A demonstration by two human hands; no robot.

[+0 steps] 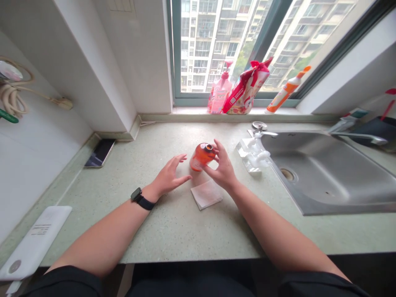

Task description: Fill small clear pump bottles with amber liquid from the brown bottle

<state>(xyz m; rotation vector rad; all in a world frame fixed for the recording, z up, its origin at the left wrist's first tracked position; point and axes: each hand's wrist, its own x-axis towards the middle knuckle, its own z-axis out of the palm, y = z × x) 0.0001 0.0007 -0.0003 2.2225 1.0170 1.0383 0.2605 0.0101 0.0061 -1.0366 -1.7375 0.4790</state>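
An orange-amber bottle (198, 159) with an uncapped neck is on the counter, its label side partly visible. My right hand (224, 167) holds it from the right, thumb in front and fingers around the far side. To the left of the bottle, my left hand (169, 175) is open, thumb and fingers apart, with nothing in it. A folded white tissue or cloth (206, 194) lies flat just in front of the bottle. Right of my right hand sits a clear and white plastic piece (261, 158), whose kind I cannot make out, on a clear block (252, 167).
A steel sink (331, 177) with a tap (361, 137) is at the right. A pink pump bottle (220, 95), a red bag (247, 88) and an orange-white bottle (284, 94) line the windowsill. At left lie a phone (99, 152) and a white power bank (37, 239).
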